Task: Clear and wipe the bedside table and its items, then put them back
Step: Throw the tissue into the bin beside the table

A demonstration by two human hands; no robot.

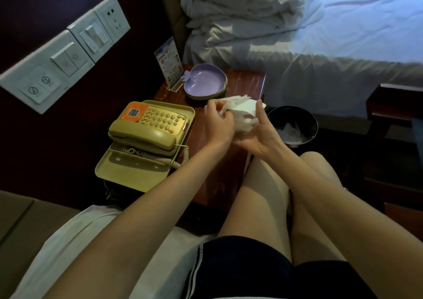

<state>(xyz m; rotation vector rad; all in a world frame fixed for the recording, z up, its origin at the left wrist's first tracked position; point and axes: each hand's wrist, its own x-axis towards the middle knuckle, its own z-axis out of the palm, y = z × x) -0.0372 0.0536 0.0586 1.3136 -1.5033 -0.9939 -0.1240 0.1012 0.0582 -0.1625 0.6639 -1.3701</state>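
View from the person's own head, looking down at their body. The left forearm point(160, 195) and right forearm point(320, 198) are bare along all of their visible length, and the left hand point(219, 120) and right hand point(258, 136) are bare too. The person wears dark navy shorts point(240, 273), cut short and ending high on the leg. 2 thin white stripes point(193, 273) run side by side down the left side of the shorts. Beyond the hems, the left thigh point(258, 195) and right knee point(313, 161) are bare. White cloth point(68, 234) lies by the left hip; whether it is a shirt being worn is unclear.
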